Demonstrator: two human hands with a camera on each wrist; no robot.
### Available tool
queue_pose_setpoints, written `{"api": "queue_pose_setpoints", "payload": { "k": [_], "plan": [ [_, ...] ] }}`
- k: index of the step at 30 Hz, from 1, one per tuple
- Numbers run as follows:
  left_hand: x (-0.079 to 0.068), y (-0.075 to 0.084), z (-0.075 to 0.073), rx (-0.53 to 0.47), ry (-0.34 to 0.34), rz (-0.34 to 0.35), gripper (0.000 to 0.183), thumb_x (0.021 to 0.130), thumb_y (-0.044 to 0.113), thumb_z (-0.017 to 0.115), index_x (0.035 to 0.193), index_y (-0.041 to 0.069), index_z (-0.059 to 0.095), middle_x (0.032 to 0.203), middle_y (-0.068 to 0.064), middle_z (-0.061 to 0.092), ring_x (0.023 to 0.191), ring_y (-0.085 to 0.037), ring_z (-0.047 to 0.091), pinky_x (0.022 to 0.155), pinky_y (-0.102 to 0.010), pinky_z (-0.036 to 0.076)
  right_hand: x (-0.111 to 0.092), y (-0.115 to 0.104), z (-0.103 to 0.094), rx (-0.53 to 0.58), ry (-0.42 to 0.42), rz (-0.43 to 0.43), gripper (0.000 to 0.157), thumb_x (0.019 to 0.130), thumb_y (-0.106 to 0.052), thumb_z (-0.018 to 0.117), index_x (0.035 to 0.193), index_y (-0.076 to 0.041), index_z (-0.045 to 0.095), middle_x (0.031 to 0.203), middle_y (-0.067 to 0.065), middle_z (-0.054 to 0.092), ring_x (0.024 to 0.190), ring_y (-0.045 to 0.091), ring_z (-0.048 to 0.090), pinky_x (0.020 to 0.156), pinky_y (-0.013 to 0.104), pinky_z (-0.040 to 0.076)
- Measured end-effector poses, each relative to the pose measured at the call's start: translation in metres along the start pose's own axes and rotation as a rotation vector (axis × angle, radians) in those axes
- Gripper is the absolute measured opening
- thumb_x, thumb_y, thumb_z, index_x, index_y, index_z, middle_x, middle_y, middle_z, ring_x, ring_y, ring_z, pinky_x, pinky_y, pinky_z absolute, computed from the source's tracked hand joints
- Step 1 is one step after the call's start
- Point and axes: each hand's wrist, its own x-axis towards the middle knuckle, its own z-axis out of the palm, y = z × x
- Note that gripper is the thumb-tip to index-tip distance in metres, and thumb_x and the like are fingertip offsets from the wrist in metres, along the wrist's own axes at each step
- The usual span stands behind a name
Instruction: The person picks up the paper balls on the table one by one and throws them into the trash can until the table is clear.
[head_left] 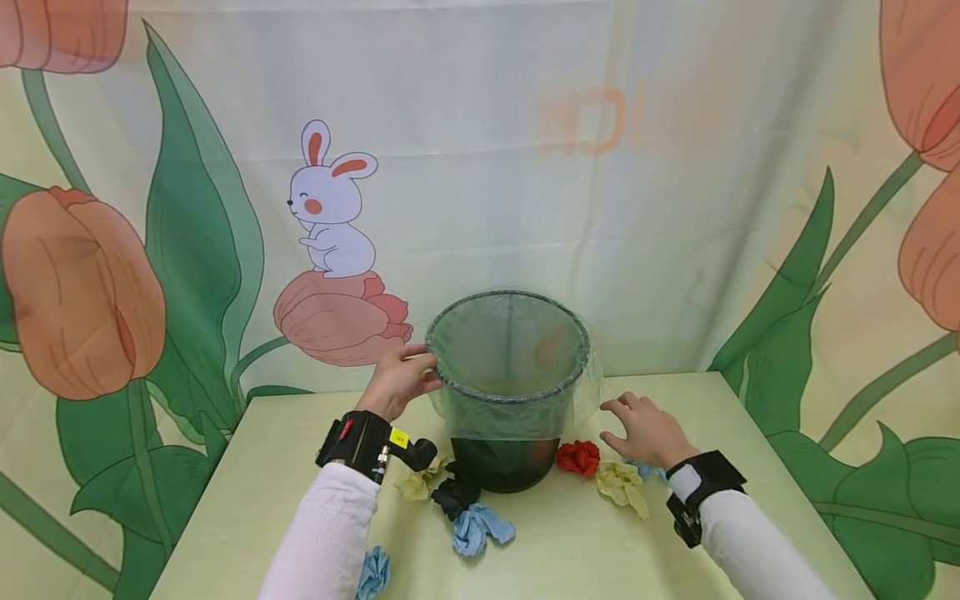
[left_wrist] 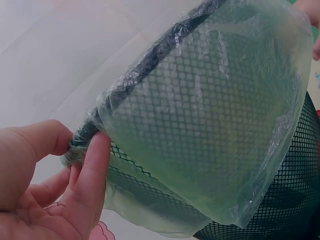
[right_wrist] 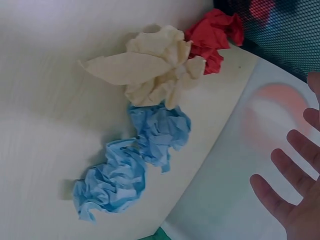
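A black mesh wastebasket [head_left: 504, 468] stands upright on the table, lined with a thin translucent green plastic bag [head_left: 498, 421] folded over its rim. My left hand [head_left: 397, 382] pinches the left side of the rim through the bag; in the left wrist view, the thumb and fingers [left_wrist: 95, 162] lie on either side of it. To the right of the basket, my right hand [head_left: 647, 429] holds nothing, its fingers spread. Beneath and beside that hand lie a red crumpled paper [head_left: 577, 458], a pale yellow crumpled paper [head_left: 622, 487] and two light blue crumpled papers [right_wrist: 114, 179], shown in the right wrist view.
A black crumpled paper [head_left: 456, 495], a blue crumpled paper [head_left: 480, 529] and another yellow crumpled paper [head_left: 420, 482] lie at the basket's front left. One more blue paper [head_left: 373, 572] is beside my left sleeve. A printed curtain [head_left: 480, 183] hangs behind the table [head_left: 600, 558].
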Motion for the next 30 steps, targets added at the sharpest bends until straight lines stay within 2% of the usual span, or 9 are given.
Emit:
{"api": "queue_pose_setpoints", "payload": {
  "k": [6,12,20,26,30],
  "plan": [
    [-0.001,0.001,0.001,-0.003,0.004,-0.001,0.055,0.090,0.009,0.053,0.141,0.004,0.033,0.116,-0.013,0.047,0.078,-0.016,0.055,0.070,-0.022,0.055,-0.009,-0.002,0.011,0.006,-0.035,0.015,0.043,0.080,-0.037,0.067,0.115,-0.013,0.061,0.106,0.008,0.056,0.090,0.028,0.055,0.062,0.040,0.052],
    [-0.001,0.000,0.000,-0.003,0.003,0.002,0.056,0.089,0.008,0.053,0.141,0.004,0.032,0.118,-0.014,0.046,0.078,-0.016,0.054,0.070,-0.021,0.055,-0.021,-0.006,0.020,0.029,-0.105,0.049,0.045,0.080,-0.037,0.067,0.118,-0.013,0.060,0.109,0.010,0.056,0.094,0.030,0.054,0.063,0.042,0.053],
    [-0.002,0.000,0.000,-0.009,0.000,0.000,0.055,0.090,0.008,0.053,0.141,0.005,0.032,0.122,-0.014,0.044,0.079,-0.016,0.053,0.070,-0.021,0.055,-0.034,-0.005,0.040,0.047,-0.141,0.057,0.048,0.079,-0.035,0.067,0.120,-0.013,0.060,0.106,0.008,0.056,0.091,0.028,0.055,0.062,0.040,0.052],
    [-0.002,0.001,0.001,-0.013,0.000,-0.004,0.055,0.090,0.009,0.053,0.141,0.005,0.032,0.120,-0.014,0.045,0.079,-0.016,0.054,0.069,-0.021,0.055,-0.041,-0.009,0.048,0.070,-0.228,0.108,0.052,0.078,-0.038,0.069,0.123,-0.013,0.058,0.109,0.008,0.055,0.098,0.030,0.053,0.069,0.048,0.052],
    [-0.002,0.001,0.001,-0.014,0.003,-0.005,0.054,0.090,0.008,0.053,0.140,0.005,0.033,0.118,-0.014,0.045,0.077,-0.015,0.054,0.068,-0.021,0.055,-0.046,-0.012,0.055,0.079,-0.234,0.123,0.052,0.076,-0.039,0.071,0.120,-0.014,0.060,0.106,0.007,0.055,0.096,0.029,0.053,0.068,0.048,0.052]
  ]
}}
